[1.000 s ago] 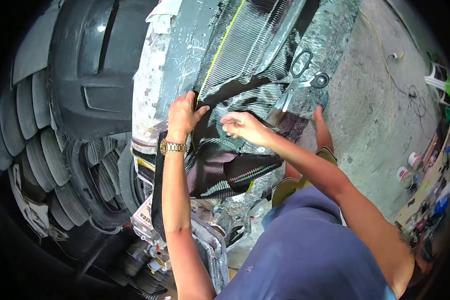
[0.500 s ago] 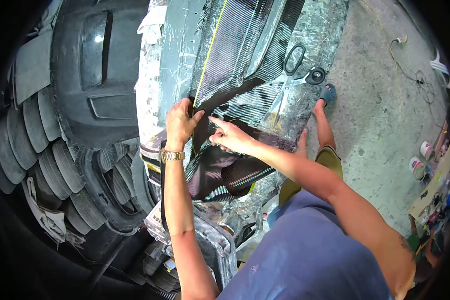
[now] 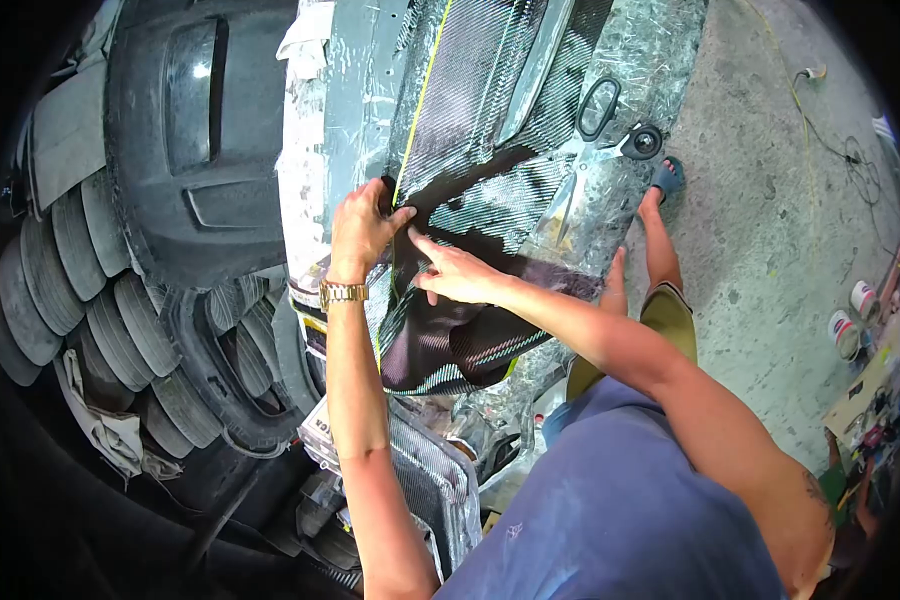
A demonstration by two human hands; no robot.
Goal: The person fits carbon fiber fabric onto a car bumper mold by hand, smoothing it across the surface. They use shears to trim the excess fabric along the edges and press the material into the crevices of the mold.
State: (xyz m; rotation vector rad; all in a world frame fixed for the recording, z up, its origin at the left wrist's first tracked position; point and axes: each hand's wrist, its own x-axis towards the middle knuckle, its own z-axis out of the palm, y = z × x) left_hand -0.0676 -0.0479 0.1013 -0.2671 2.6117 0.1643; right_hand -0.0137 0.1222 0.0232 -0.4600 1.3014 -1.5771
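Observation:
Dark woven cloth lies over a grey mould, with a yellow line running along its left part. My left hand, with a metal watch at the wrist, pinches the cloth edge between thumb and fingers near the lower end of that line. Just to the right, my right hand presses on the cloth with its index finger stretched out and the other fingers curled. Scissors with black handles rest to the right, their blades toward the cloth.
A black moulded panel stands at the left above stacked tyres. On the concrete floor at the right are a cable and two cups. Part of another person shows at the lower right edge.
My right index finger has moved slightly up and left, closer to my left thumb. The whole view has shifted a little. My left hand keeps its place on the cloth edge.

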